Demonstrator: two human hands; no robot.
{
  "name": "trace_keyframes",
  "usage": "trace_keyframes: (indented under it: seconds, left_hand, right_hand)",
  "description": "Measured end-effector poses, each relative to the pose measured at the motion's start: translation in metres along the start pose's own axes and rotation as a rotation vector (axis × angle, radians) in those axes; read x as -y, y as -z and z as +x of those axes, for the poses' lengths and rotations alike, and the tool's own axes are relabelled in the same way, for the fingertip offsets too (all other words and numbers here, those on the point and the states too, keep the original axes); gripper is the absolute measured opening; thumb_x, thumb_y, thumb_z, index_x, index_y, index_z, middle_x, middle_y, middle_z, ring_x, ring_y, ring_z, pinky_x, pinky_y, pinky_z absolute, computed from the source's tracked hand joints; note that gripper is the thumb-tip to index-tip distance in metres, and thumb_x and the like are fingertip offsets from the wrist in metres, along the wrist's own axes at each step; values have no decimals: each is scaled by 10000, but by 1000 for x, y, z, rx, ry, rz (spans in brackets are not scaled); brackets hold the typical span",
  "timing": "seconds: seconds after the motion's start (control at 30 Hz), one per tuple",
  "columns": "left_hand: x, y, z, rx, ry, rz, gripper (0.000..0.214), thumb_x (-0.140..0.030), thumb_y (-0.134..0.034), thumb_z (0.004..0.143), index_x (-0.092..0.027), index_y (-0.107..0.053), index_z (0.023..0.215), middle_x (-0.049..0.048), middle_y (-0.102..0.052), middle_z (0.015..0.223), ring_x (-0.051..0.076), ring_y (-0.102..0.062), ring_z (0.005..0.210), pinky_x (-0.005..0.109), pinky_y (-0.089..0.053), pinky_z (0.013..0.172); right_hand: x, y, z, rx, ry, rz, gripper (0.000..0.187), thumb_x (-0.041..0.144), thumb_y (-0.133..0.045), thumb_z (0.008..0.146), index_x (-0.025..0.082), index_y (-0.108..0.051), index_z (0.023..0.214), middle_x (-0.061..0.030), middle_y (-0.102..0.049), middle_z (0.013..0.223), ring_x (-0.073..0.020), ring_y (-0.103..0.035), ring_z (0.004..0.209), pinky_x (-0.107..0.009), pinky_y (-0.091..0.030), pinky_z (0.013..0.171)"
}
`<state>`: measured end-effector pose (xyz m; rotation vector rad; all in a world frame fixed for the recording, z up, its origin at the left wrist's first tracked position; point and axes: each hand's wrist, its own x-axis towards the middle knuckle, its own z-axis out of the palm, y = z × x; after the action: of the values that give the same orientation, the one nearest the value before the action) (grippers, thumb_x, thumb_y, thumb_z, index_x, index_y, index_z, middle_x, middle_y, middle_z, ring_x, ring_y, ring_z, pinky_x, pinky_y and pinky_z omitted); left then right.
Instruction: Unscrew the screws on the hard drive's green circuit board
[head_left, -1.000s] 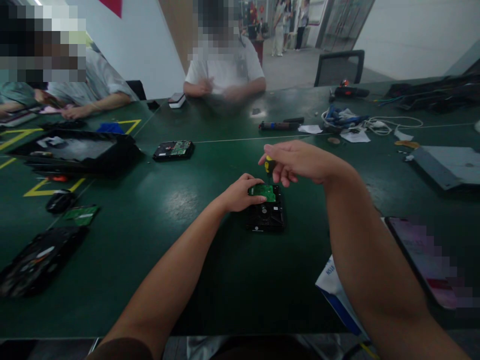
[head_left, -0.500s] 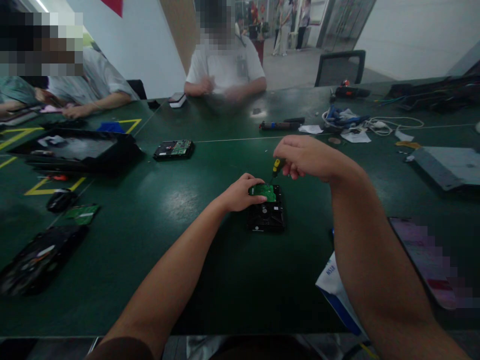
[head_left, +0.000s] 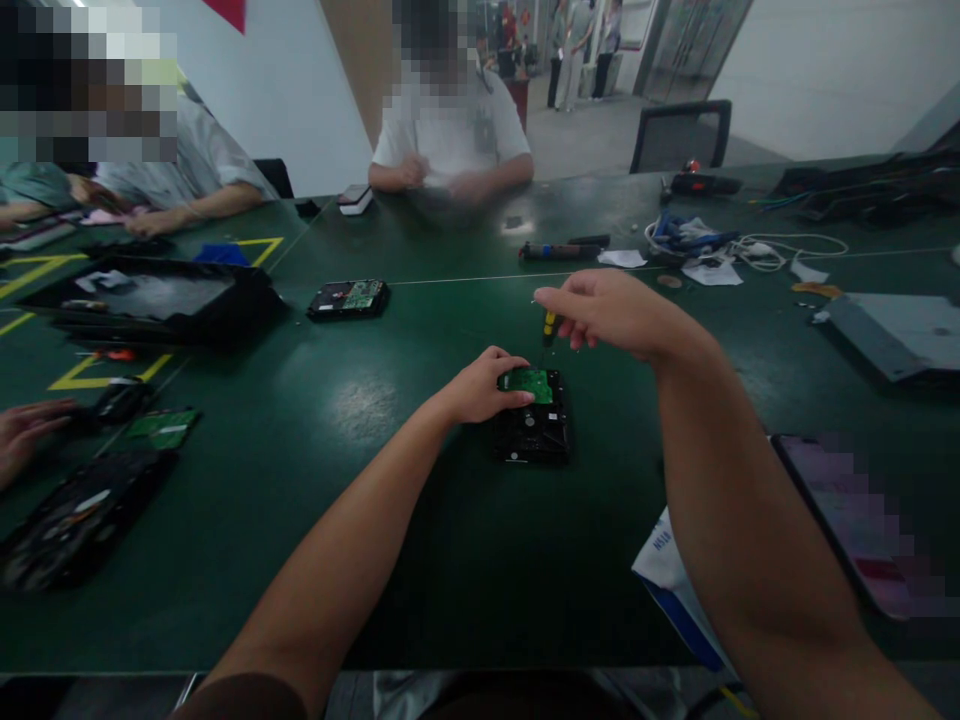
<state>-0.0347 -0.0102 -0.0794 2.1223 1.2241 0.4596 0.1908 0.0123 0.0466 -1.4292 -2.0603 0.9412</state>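
A black hard drive (head_left: 531,438) lies on the table in front of me, its green circuit board (head_left: 536,385) facing up at the far end. My left hand (head_left: 489,388) grips the drive's left side, the thumb resting over the board. Above the far edge, my right hand (head_left: 589,308) is closed around a screwdriver (head_left: 551,325) with a yellow and black handle. The screwdriver points down, and its thin shaft reaches toward the board's far edge. Whether the tip touches a screw is too small to tell.
Another hard drive (head_left: 347,299) lies farther off. To the left are a black tray (head_left: 150,300), a loose green board (head_left: 163,428) and a dark drive casing (head_left: 82,515). A co-worker's hand (head_left: 30,435) is at the left edge. A phone (head_left: 840,520) lies right, near a metal box (head_left: 900,330).
My right hand has shifted slightly left, its index finger now over the screwdriver's top. My left hand and the drive stay put. Another person's hand has entered at the left edge.
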Motion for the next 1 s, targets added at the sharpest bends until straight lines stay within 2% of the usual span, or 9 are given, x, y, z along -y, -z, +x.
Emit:
trace_keyframes:
  seconds: [0.1,0.2,0.3,0.37,0.5,0.67,0.77,0.87,1.0]
  left_hand:
    - [-1,0,0,2,7,-7,652,-530,-726,888,-244,-596,1460,116,-517,1370,279,-612,1156,481,-499,1079]
    - [-1,1,0,-1,-18,1,642,-523,-726,889,-235,-604,1449,115,-523,1355,287,-598,1189,478,-486,1100]
    - [-1,0,0,-12,-32,11,637,-521,-725,889,-231,-608,1443,116,-536,1342,295,-591,1197,489,-483,1102]
    - [0,0,0,-17,-32,12,648,-518,-727,887,-221,-604,1450,119,-543,1326,292,-597,1184,490,-482,1105]
    - [2,-1,1,-18,-37,2,663,-521,-738,880,-222,-600,1456,119,-539,1345,289,-602,1192,484,-473,1122]
    - [0,0,-1,-13,-28,-7,655,-516,-732,886,-216,-601,1453,121,-531,1344,280,-613,1153,486,-487,1101]
    - [-2,1,-1,-5,-8,-4,649,-519,-725,891,-220,-599,1454,121,-523,1345,276,-618,1125,486,-503,1076]
    - [-2,1,-1,-8,-11,-2,648,-526,-727,887,-235,-598,1451,116,-520,1352,282,-611,1151,488,-498,1085]
    - [0,0,1,-10,-34,14,659,-522,-724,887,-205,-600,1452,124,-524,1342,288,-599,1183,473,-479,1111]
  right_hand:
    - [1,3,-1,2,-32,-33,339,461,-608,1009,196,-652,803,-41,-708,651,-121,-590,471,-266,-423,450]
    - [6,3,-5,99,-28,40,373,498,-533,1048,193,-689,901,-14,-662,577,-114,-531,404,-269,-374,406]
    - [10,-1,-9,220,-13,156,474,611,-491,1052,195,-713,1003,-15,-677,604,-121,-581,446,-251,-397,417]
    - [11,-3,-9,251,-15,229,494,642,-486,1045,197,-702,1028,-29,-710,656,-135,-643,512,-243,-449,448]
    - [9,-3,-8,226,-40,270,469,637,-508,1038,200,-674,1000,-52,-746,722,-148,-673,560,-251,-494,479]
    - [6,1,-5,88,-18,56,392,566,-660,976,195,-680,852,-47,-717,709,-137,-635,554,-268,-468,503]
    - [5,2,-3,41,-29,-26,315,460,-634,994,193,-689,836,-45,-701,671,-141,-606,522,-289,-448,498]
    - [8,1,-5,77,-50,0,333,434,-535,1036,191,-708,889,-27,-660,591,-135,-541,443,-295,-400,444]
    - [10,0,-8,202,-37,114,479,578,-455,1064,189,-724,986,-20,-654,578,-127,-544,420,-274,-359,402]
